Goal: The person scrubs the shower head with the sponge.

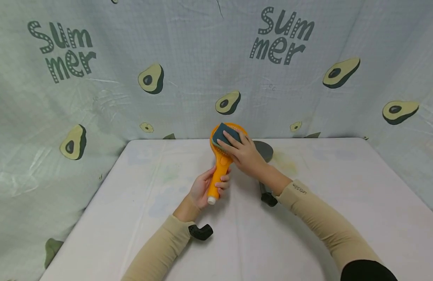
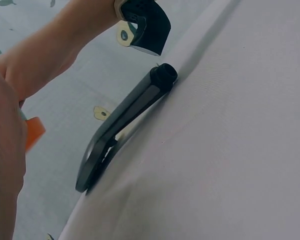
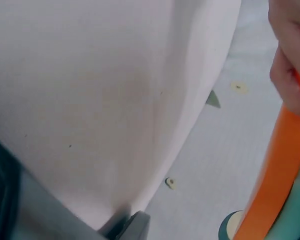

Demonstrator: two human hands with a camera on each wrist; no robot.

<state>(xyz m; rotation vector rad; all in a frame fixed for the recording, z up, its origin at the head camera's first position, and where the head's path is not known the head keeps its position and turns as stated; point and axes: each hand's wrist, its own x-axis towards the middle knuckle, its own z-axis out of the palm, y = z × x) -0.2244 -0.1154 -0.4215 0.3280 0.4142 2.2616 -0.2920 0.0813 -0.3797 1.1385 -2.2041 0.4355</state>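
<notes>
Even light, soft shadows; 2 wrist views dimmer.

My left hand (image 1: 201,188) is gripping — its fingers (image 1: 223,178) are curling inward — while my right hand (image 1: 247,154) is lying back-side up, its fingers spreading apart and pointing away toward my left. My left forearm (image 1: 161,244) and right forearm (image 1: 325,220) are slanting inward, my right hand reaching farther out.
</notes>
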